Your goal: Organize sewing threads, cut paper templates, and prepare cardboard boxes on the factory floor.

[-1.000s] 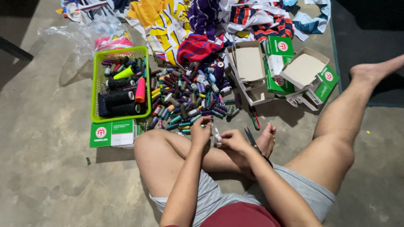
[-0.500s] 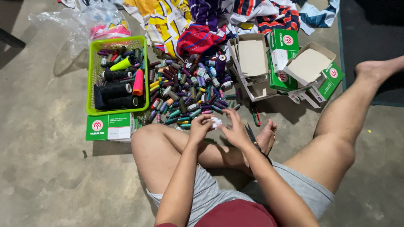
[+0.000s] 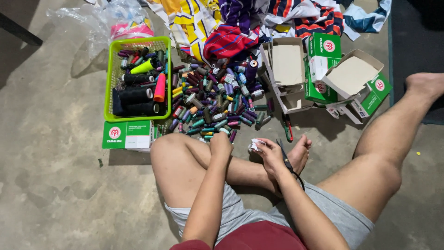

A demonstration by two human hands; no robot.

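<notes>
I sit on the concrete floor with bare legs folded. My right hand (image 3: 273,157) pinches a small white object (image 3: 255,144) above my foot (image 3: 300,153). Black-handled scissors (image 3: 286,156) lie under that hand. My left hand (image 3: 221,144) rests over my left knee, at the near edge of a pile of small coloured thread spools (image 3: 217,99). Its fingers curl down out of sight, so I cannot see whether it holds anything.
A green plastic basket (image 3: 108,92) with larger spools stands left of the pile, with a flat green box (image 3: 128,134) in front of it. Open cardboard boxes (image 3: 287,65) (image 3: 354,74) lie to the right. Coloured fabrics (image 3: 231,28) and a plastic bag (image 3: 92,18) lie behind.
My hands were together on the white object. Now my left hand has let go and moved left toward the spool pile, while my right hand keeps the object.
</notes>
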